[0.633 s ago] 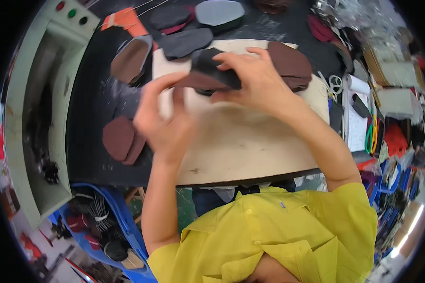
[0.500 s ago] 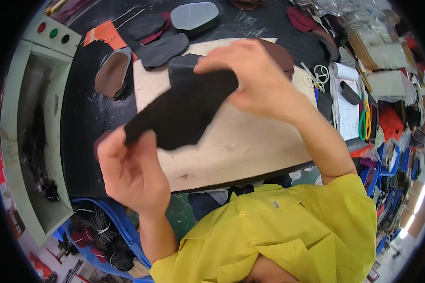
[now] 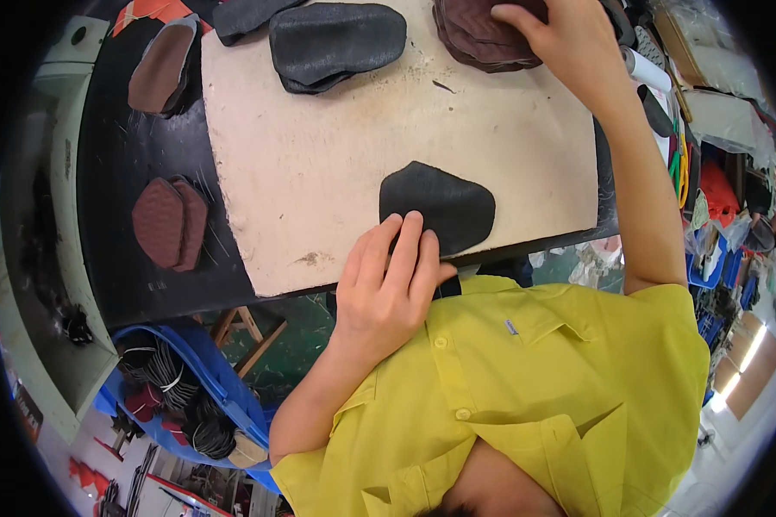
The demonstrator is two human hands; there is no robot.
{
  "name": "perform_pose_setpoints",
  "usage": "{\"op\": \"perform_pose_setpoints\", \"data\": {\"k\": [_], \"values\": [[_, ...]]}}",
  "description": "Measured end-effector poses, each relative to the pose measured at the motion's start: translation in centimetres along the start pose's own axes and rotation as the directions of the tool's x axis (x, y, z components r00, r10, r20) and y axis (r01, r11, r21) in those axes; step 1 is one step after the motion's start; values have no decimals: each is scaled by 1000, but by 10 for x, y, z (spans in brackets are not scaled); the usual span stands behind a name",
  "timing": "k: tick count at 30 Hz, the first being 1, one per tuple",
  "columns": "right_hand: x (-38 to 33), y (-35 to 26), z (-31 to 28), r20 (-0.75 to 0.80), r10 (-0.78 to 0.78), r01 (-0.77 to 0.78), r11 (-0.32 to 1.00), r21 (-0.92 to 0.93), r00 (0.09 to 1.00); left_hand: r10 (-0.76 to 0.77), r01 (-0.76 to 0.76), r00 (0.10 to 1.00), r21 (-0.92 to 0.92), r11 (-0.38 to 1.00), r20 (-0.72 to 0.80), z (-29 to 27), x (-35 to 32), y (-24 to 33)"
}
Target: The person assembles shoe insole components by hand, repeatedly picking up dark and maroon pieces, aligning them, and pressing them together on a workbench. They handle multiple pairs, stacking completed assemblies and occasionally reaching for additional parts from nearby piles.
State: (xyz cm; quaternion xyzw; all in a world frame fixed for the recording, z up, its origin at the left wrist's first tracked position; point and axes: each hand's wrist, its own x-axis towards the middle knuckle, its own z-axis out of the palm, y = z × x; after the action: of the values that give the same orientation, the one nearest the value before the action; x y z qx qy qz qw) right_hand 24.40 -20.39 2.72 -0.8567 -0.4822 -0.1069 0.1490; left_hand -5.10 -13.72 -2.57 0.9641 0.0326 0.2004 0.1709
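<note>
One black piece (image 3: 453,202) lies flat near the front edge of a pale board (image 3: 319,189). The left hand (image 3: 384,284) rests its fingers on it, grip loose and unclenched. The right hand (image 3: 573,47) has its thumb over a brown stack (image 3: 474,34); its grip cannot be told, fingers hidden. Maroon pieces (image 3: 158,224) lie leftward on the dark worktop (image 3: 112,155).

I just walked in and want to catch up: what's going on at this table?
A person is handling flat cut pieces. Their left hand rests its fingertips on a black piece at the near edge of a pale board. Their right hand is at a brown stack near the far edge; whether it grips anything is unclear. A black stack lies left of that, and two brown pieces overlap on the dark table.
</note>
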Motion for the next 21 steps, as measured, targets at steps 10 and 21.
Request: {"op": "perform_pose_setpoints", "data": {"k": [10, 21], "values": [[-87, -72, -27, 723, -104, -693, 220, 686, 683, -23, 17, 998, 98, 995, 57, 1, -45, 4], [-106, -80, 6, 771, 100, -752, 328, 571, 629, -18, 42, 996, 290, 956, -83, 10, -66, 3]]}}
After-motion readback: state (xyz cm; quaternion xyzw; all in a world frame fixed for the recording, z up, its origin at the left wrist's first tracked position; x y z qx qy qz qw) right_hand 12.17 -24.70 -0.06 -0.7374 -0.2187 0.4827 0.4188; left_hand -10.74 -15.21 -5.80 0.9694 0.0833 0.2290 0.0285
